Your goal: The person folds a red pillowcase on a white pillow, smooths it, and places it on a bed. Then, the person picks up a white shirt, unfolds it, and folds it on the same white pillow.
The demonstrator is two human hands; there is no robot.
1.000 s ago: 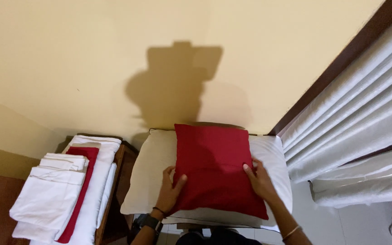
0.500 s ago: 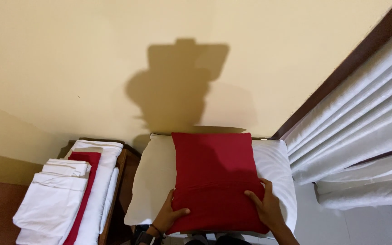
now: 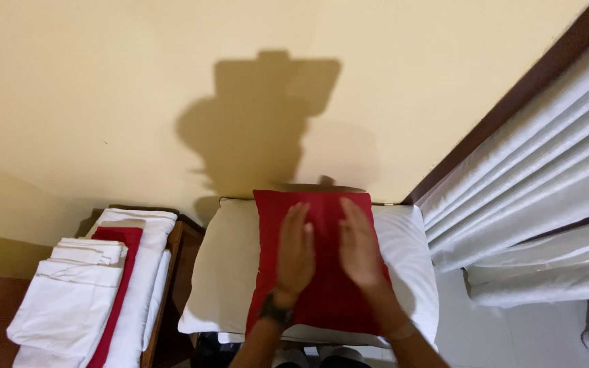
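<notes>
A red cushion (image 3: 328, 307) lies on top of a white pillow (image 3: 230, 272) against the yellow wall. My left hand (image 3: 296, 252) rests flat on the cushion's middle, fingers stretched toward the wall. A dark watch sits on that wrist. My right hand (image 3: 359, 247) lies flat beside it on the cushion, fingers also spread and pointing away. Neither hand holds anything.
Left of the pillow, a wooden side table (image 3: 172, 272) carries a stack of folded white linen (image 3: 69, 307) with a red folded cloth (image 3: 121, 272) between the layers. White curtains (image 3: 533, 204) hang at the right beside a dark wooden frame (image 3: 506, 102).
Both hands have slid from the cushion's near corners up onto its middle, now lying flat side by side. The view has tilted slightly.
</notes>
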